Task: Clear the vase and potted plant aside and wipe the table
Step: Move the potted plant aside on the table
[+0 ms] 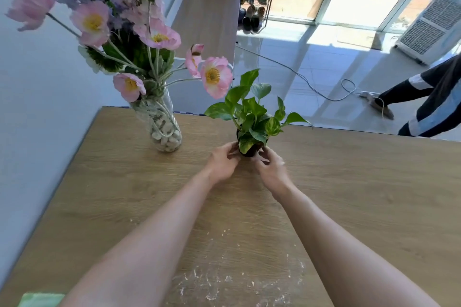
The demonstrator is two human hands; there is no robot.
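Both hands (249, 161) grip the unlabelled potted plant (252, 119).

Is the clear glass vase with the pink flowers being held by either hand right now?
No, both the left hand and right hand grip the small dark pot of the green leafy plant, while the clear glass vase of pebbles stands untouched.
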